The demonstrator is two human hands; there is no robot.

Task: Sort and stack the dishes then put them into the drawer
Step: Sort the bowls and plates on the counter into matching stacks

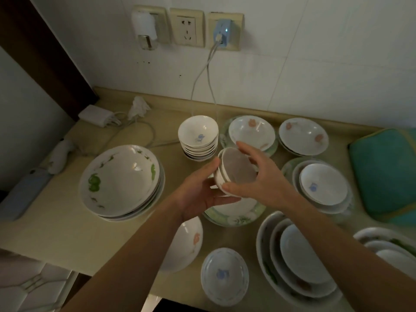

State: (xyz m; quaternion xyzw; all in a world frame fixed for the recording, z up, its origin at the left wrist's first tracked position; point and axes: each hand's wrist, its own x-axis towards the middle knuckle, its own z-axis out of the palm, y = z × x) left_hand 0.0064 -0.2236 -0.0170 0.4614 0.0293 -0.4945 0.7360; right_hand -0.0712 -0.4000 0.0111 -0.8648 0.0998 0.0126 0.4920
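At frame centre: two nested small white ceramic bowls [234, 174], empty inside, gripped by left hand [198, 194] and right hand [254, 179], fingers curled round them.

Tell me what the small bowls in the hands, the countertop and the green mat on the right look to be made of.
Small bowls: likely glazed ceramic or porcelain; white, glossy, thin rims, though melamine is possible. Countertop: smooth beige stone or laminate; matte, seamless, uncertain which. Green mat: soft, dull surface with rounded edges, probably fabric or foam.
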